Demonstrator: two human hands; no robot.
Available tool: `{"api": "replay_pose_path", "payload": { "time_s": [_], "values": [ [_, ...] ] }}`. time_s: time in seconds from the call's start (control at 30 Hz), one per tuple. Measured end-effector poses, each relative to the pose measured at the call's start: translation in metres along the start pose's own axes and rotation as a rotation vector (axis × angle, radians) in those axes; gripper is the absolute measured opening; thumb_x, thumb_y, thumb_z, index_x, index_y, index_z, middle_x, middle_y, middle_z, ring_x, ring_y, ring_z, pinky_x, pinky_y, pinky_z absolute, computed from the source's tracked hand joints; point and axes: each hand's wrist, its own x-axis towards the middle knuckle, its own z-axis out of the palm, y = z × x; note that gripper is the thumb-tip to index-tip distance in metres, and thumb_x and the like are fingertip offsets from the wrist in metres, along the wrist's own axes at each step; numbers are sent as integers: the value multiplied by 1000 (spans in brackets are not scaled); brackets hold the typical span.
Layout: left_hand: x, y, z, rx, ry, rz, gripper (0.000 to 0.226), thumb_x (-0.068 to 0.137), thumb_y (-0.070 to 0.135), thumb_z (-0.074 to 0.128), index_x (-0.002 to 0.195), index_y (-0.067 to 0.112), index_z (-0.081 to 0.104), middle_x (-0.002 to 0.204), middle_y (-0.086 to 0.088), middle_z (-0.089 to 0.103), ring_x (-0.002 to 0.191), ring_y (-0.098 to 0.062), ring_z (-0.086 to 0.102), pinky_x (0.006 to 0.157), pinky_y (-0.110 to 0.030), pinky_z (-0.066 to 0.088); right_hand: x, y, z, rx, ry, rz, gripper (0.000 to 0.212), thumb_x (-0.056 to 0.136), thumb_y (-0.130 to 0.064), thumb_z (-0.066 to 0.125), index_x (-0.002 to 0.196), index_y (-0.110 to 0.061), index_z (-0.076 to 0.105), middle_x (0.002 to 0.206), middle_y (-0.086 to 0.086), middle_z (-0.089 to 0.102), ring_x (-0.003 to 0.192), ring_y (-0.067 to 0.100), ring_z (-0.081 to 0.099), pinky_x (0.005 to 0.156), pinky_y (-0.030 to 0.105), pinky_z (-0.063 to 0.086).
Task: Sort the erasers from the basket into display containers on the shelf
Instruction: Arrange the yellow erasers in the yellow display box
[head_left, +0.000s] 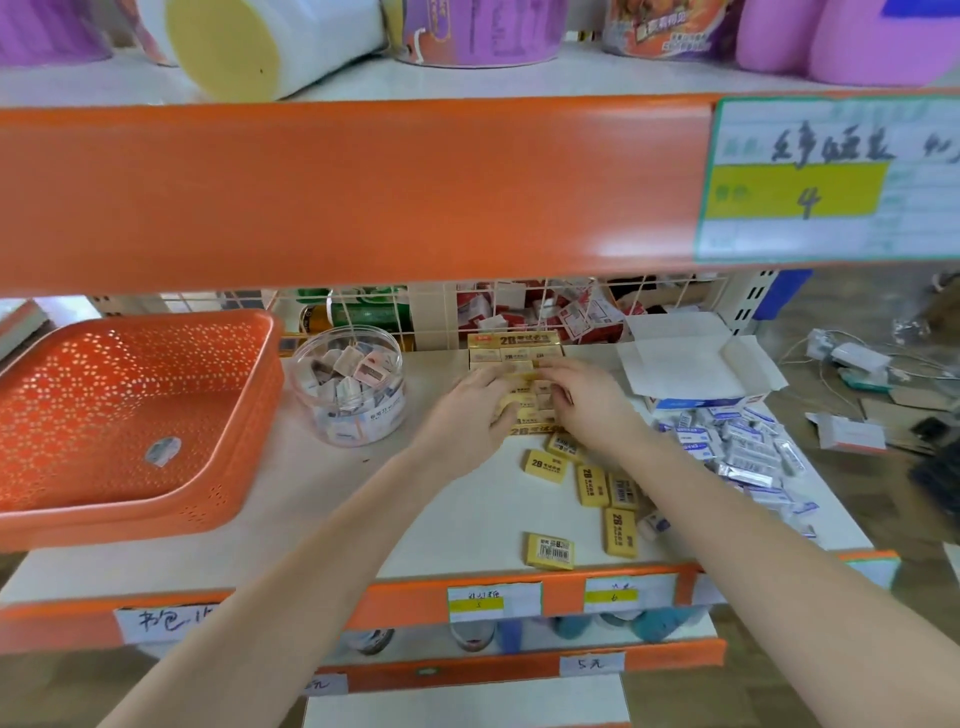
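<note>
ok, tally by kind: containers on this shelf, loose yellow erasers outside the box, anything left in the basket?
Orange basket: 1
Clear round tub: 1
Yellow display box: 1
Open white carton: 1
Loose yellow erasers: 6
Eraser in basket: 1
Total: 11

Vantage: head-worn, in front of the white shelf board (457, 519), slightly above it.
Facing: forward and down, beneath the orange shelf lip (353, 192) filling the upper frame (wide-angle, edges bowed).
Nearness: close; both forearms (322, 561) enter from the bottom edge and reach the board.
Views: one.
</note>
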Motion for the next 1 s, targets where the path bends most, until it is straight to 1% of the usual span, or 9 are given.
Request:
{"api": "replay_pose_path", "payload": {
  "time_s": [0.07, 0.13, 0.2, 0.3, 0.47, 0.53, 0.63, 0.77, 1.0],
  "values": [
    [-15, 13, 1, -122, 14, 58, 31, 96, 20, 50, 125, 18, 59, 135, 5, 53, 124, -10, 46, 106, -22, 30, -11, 3, -2, 18, 77, 12, 34, 92, -6, 47, 123, -10, 61, 131, 5, 57, 123, 23, 48, 105, 29, 32],
    [-26, 21, 7, -177, -70, 107, 27, 93, 19, 56, 119, 16, 63, 123, 5, 60, 114, -9, 53, 103, -22, 37, -23, 6, -5, 9, 106, 17, 33, 93, -9, 47, 121, -14, 63, 125, 4, 60, 119, 23, 49, 103, 33, 35],
    [-30, 25, 13, -149, -148, 138, 30, 91, 22, 59, 120, 15, 63, 124, 4, 59, 115, -8, 51, 105, -22, 35, -34, 7, -9, 7, 131, 24, 31, 92, -10, 49, 119, -16, 65, 120, 3, 63, 116, 23, 48, 101, 36, 38],
    [-26, 27, 20, -83, -175, 161, 35, 90, 26, 61, 124, 17, 60, 128, 5, 57, 121, -9, 45, 105, -18, 25, -51, 11, -14, 6, 164, 6, 27, 90, -8, 53, 111, -15, 69, 108, 4, 67, 107, 24, 50, 95, 38, 42],
    [-20, 28, 23, -72, -191, 123, 35, 90, 29, 61, 124, 23, 59, 124, 7, 56, 117, -9, 47, 101, -20, 31, -65, 15, -21, -20, 46, 35, 26, 91, -17, 54, 113, -17, 68, 115, 1, 65, 109, 24, 48, 95, 29, 33],
    [-19, 28, 25, -68, -205, 114, 35, 90, 29, 61, 124, 24, 59, 121, 6, 57, 114, -10, 50, 100, -23, 36, -69, 16, -19, -47, -43, 34, 29, 91, -27, 54, 117, -21, 66, 120, -2, 63, 111, 22, 47, 97, 31, 35],
    [-19, 28, 27, -45, -208, 88, 36, 90, 29, 62, 125, 25, 58, 121, 6, 57, 113, -10, 50, 98, -23, 36, -73, 15, -16, -103, -153, 50, 37, 90, -34, 55, 125, -24, 60, 126, -5, 57, 111, 20, 44, 96, 39, 39],
    [-22, 29, 27, -41, -180, 66, 36, 90, 29, 61, 126, 26, 57, 118, 6, 57, 113, -11, 49, 98, -25, 38, -73, 13, -18, -111, -153, 62, 38, 90, -39, 55, 124, -23, 60, 125, -3, 57, 111, 19, 44, 95, 37, 40],
    [-31, 29, 25, -13, -129, 56, 38, 90, 30, 60, 127, 22, 57, 118, 3, 57, 115, -15, 46, 100, -28, 36, -70, 1, -13, -70, -157, 114, 34, 87, -41, 61, 111, -16, 59, 109, 1, 59, 100, 16, 51, 81, 27, 43]
  ]
}}
